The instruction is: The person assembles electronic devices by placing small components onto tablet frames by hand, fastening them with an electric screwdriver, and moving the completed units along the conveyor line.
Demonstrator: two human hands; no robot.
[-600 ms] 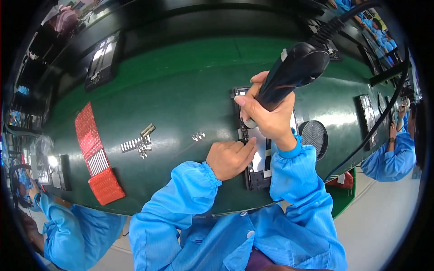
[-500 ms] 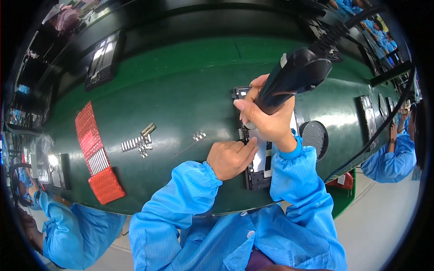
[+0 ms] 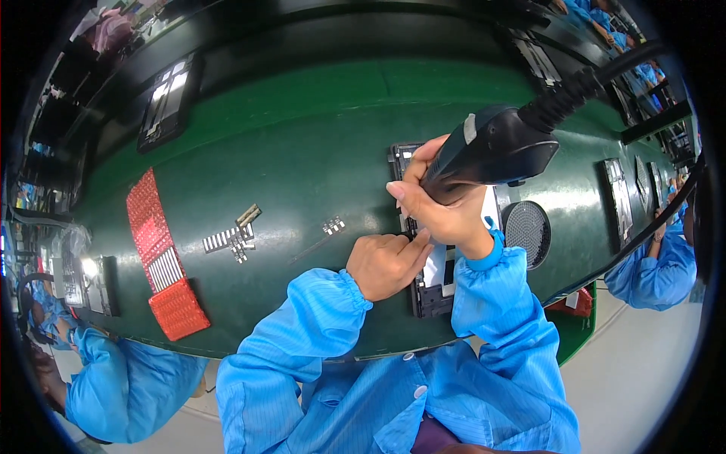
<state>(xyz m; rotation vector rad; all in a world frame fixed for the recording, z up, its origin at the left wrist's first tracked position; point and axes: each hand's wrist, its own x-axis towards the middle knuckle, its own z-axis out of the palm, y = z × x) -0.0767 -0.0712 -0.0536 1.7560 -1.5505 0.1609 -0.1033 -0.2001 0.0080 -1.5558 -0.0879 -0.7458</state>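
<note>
My right hand [image 3: 450,216] grips a black electric screwdriver [image 3: 491,147], its thick cord rising to the upper right. The tool's tip is hidden behind my fingers. Under both hands lies a flat black device housing [image 3: 432,305] with silvery and white plates inside. My left hand [image 3: 387,265] is closed against the housing's left edge, fingertips pressed together close below the right hand. What those fingertips hold, if anything, is hidden. Beside the housing, on the right, sits a round black tray with a meshed bottom [image 3: 527,233].
On the green table [image 3: 280,151] lie small black-and-white strips [image 3: 231,240], a smaller cluster [image 3: 333,225] and red bubble wrap [image 3: 179,310] around striped parts. Further housings stand at far left [image 3: 168,102] and right [image 3: 618,193]. A black cable crosses at right; co-workers sit on both sides.
The screwdriver's rear end has tipped slightly lower and right, and my right hand has shifted a little. My left hand stays nearly still. The co-worker at left has moved slightly.
</note>
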